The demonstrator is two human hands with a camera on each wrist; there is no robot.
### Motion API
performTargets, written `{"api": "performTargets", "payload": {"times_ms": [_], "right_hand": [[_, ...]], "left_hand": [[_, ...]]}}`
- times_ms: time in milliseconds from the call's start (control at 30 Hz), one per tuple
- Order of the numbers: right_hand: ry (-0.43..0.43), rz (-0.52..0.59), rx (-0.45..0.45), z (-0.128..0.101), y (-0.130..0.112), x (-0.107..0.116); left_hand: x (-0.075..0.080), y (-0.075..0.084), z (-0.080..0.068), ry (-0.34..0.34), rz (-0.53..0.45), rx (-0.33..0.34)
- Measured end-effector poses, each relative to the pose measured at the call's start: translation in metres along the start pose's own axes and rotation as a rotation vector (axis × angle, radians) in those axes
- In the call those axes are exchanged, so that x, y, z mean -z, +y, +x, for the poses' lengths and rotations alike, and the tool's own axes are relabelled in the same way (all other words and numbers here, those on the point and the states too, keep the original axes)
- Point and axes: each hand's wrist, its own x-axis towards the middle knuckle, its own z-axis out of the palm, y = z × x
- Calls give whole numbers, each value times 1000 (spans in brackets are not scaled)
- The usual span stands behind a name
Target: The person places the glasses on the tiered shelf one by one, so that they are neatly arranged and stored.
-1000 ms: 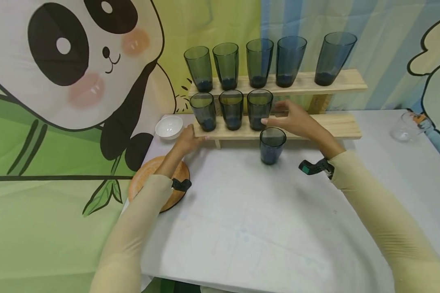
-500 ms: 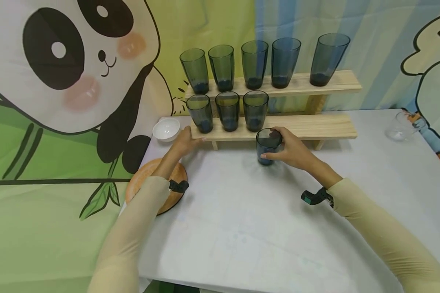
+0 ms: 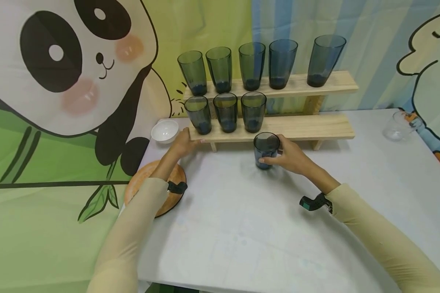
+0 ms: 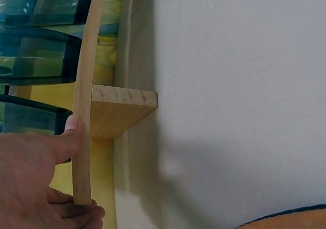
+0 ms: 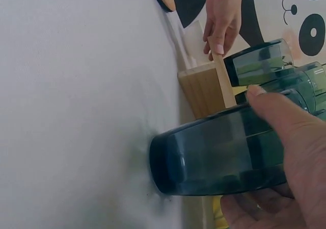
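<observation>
A two-tier wooden rack [image 3: 304, 127] stands on the white table. My left hand [image 3: 183, 144] grips the left end of its lower shelf; in the left wrist view the thumb [image 4: 73, 124] lies on top and the fingers curl underneath. In front of the rack, my right hand [image 3: 293, 155] holds a dark blue-grey drinking glass [image 3: 266, 151] by its side, thumb and fingers around it. The right wrist view shows this glass [image 5: 214, 155] with its base right at the tablecloth. Three similar glasses [image 3: 225, 114] line the lower shelf's left half, and several more [image 3: 251, 67] stand along the upper shelf.
Behind my left hand sits a white bowl [image 3: 165, 131]. An orange round plate [image 3: 174, 195] lies under my left forearm. A clear glass vessel [image 3: 397, 128] stands at the table's far right. A printed cloth with a panda [image 3: 88, 65] hangs behind.
My right hand has come down from beside the third lower-shelf glass and taken hold of the glass in front of the rack. The left hand keeps its grip on the shelf end.
</observation>
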Motion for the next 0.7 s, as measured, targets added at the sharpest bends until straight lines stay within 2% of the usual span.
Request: {"api": "performTargets", "payload": {"times_ms": [233,333,467,700], "right_hand": [[-22,-13,27,-12,0,-1],[-8,-27,50,-22,0,-1],[14,-70,34,-40,1,2],[42,-134,-15,-68,-1,26]], "left_hand": [[0,0,1,0,-2,10],[-2,-1,2,9,-4,6],[-3,0,2,6,-13,6],[0,0,0,7,-6,1]]}}
